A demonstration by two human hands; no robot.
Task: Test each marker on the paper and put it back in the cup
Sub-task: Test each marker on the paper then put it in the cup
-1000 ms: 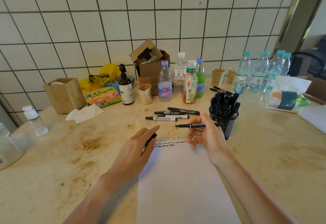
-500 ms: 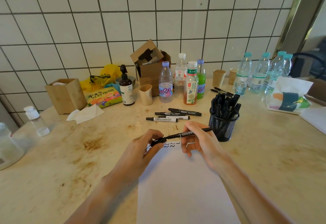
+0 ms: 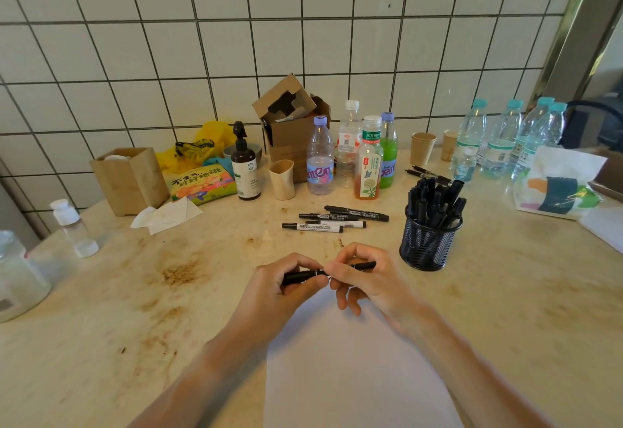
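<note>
Both hands meet over the far end of the paper (image 3: 354, 377), which lies flat on the table (image 3: 135, 309) in front of the person. One black marker (image 3: 362, 266) is held level between them, lengthwise left to right. The left hand (image 3: 283, 289) has its fingers and thumb curled round the marker's left end. The right hand (image 3: 367, 282) pinches the marker's right part with thumb and upper fingers; its lower fingers hang curled below, over the paper. The fingertips of the two hands touch or nearly touch at the marker's middle; whether the cap is fully seated cannot be told. The marker's right tip shows past the right hand's fingers and points toward the cup (image 3: 426, 242).

The cup, black mesh, stands upright on the table just right of the hands and beyond them, apart from both. It holds a dense bunch of black markers standing on end.

Four loose markers (image 3: 333, 220) lie on the table beyond the hands, roughly parallel, left of the cup. Two more pens (image 3: 426, 173) lie behind the cup.

At the back, along the tiled wall: drink bottles (image 3: 350, 154), a pump bottle (image 3: 244, 164), a cardboard box (image 3: 290, 127), paper cups (image 3: 423, 148), and a group of water bottles (image 3: 509, 138) at the right. A wooden box (image 3: 129, 178) stands at the left.
</note>
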